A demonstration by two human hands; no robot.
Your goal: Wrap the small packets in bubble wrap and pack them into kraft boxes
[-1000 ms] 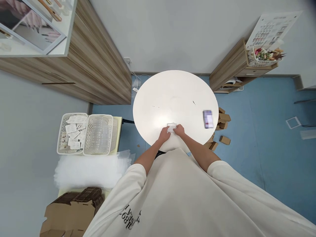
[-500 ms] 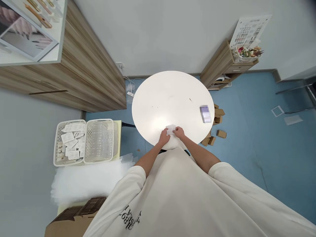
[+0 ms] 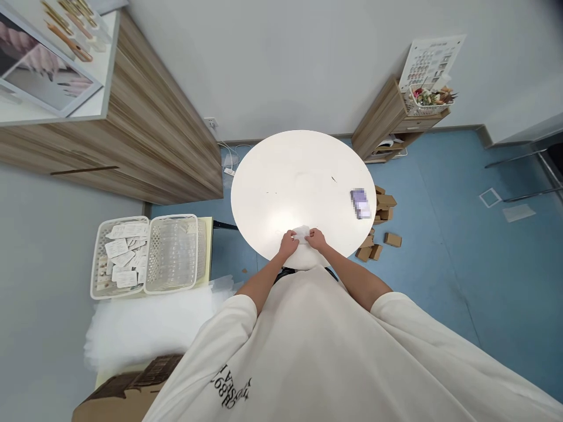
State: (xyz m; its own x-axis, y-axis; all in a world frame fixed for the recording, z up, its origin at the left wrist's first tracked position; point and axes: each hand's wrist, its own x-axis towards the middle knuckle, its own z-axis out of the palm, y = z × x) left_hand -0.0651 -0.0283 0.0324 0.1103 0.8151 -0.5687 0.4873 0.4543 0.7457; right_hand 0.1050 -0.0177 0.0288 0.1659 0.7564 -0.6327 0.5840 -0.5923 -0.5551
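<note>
At the near edge of a round white table (image 3: 303, 161), both hands grip a small whitish, translucent packet (image 3: 301, 233). My left hand (image 3: 288, 243) pinches its left side, and my right hand (image 3: 316, 238) pinches its right side. The fingers are closed on its edges. What the packet contains, if anything, is too small to make out. A purple and white item (image 3: 360, 203), blurred into blocks, lies near the table's right edge, away from my hands.
To the left, one white basket (image 3: 94, 258) holds white labelled packets, and another basket (image 3: 196, 252) holds clear plastic pieces. White filmy sheets (image 3: 145, 325) lie below them, beside a cardboard box (image 3: 123, 395). Small brown boxes (image 3: 393, 239) are on the floor at right. A wooden cabinet (image 3: 171, 123) stands left.
My hands stay on the packet at the table's near edge, with the fingers shifted slightly along its sides. The whole view has moved a little.
</note>
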